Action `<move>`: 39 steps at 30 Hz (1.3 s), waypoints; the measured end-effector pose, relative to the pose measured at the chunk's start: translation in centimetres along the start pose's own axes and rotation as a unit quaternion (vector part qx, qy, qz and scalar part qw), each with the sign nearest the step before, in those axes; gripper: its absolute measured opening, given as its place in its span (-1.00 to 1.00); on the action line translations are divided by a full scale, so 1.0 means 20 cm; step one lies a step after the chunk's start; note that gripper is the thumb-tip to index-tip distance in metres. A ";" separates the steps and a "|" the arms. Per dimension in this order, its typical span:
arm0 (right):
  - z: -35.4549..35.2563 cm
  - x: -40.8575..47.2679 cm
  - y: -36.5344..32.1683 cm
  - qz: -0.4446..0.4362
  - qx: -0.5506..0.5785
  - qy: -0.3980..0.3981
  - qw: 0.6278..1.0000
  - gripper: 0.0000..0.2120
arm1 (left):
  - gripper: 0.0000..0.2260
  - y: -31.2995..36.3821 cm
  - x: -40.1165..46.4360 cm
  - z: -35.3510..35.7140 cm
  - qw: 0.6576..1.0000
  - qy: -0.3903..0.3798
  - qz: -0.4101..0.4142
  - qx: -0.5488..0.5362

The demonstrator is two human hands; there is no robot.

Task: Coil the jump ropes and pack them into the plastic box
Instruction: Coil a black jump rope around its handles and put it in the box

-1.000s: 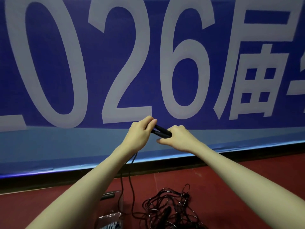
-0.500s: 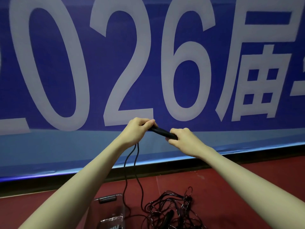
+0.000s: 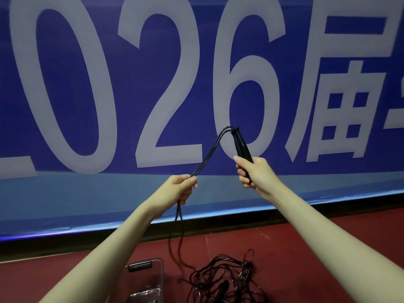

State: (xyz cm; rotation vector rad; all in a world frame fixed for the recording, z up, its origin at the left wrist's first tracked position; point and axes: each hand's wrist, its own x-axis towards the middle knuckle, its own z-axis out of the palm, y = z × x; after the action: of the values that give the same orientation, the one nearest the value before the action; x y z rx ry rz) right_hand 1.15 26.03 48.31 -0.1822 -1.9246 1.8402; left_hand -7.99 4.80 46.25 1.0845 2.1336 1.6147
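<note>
My right hand (image 3: 254,171) grips the two black handles (image 3: 241,145) of a jump rope, held upright side by side. Two black cord strands (image 3: 209,153) leave the handle tops and slant down to my left hand (image 3: 178,189), which is closed around them. Below that hand the doubled cord (image 3: 178,232) hangs to the floor. A tangled heap of black jump ropes (image 3: 225,278) lies on the red floor, with another handle in it. The clear plastic box (image 3: 153,274) stands at the bottom, left of the heap, partly hidden by my left forearm.
A big blue banner with white numerals (image 3: 170,88) fills the wall ahead, above a black skirting strip (image 3: 65,241). The red floor (image 3: 284,243) stretches to the right of the heap.
My hands have drawn apart. The right hand turned the handles upright and rose; the left hand slid down along the doubled cord and lowered. The view shifted slightly.
</note>
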 end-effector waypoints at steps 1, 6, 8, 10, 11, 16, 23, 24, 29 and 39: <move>-0.01 0.00 0.01 0.000 0.013 0.006 1.000 -0.75 | -0.73 -0.03 0.00 0.00 1.000 -0.009 -0.011 -0.017; 0.01 0.04 0.04 0.047 0.197 0.075 0.976 -0.77 | -0.67 -0.07 -0.01 0.07 0.994 -0.070 -0.050 -0.064; 0.02 0.06 0.03 0.066 0.280 0.058 0.956 -0.76 | -0.63 -0.06 -0.01 0.11 0.992 -0.109 -0.061 -0.016; 0.03 0.06 0.01 0.082 0.339 0.038 0.936 -0.74 | -0.59 -0.05 -0.02 0.15 0.986 -0.147 -0.067 0.045; 0.03 0.06 0.00 0.086 0.360 0.035 0.928 -0.73 | -0.59 -0.05 -0.03 0.16 0.982 -0.162 -0.069 0.066; 0.01 0.05 0.01 0.099 0.401 0.045 0.909 -0.71 | -0.61 -0.07 -0.04 0.19 0.977 -0.179 -0.081 0.088; -0.10 0.05 0.05 0.106 0.287 -0.009 0.952 -0.76 | -0.70 -0.16 -0.04 0.07 0.963 -0.123 -0.059 0.235; -0.12 0.05 0.06 0.108 0.242 -0.016 0.964 -0.77 | -0.70 -0.16 -0.03 0.05 0.964 -0.103 -0.039 0.242; -0.12 0.03 0.09 0.126 0.015 -0.053 0.990 -0.84 | -0.81 -0.04 0.01 -0.03 0.962 0.030 0.103 0.251; 0.05 -0.08 0.06 0.165 -0.138 -0.262 0.941 -0.78 | -0.60 0.23 0.11 0.02 0.783 0.157 0.254 0.545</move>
State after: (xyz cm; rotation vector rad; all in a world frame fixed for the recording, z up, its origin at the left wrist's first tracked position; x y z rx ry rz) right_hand 1.82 24.57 46.68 -0.1161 -2.6646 1.9577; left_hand -7.44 7.20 50.69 1.9109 3.3337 0.5217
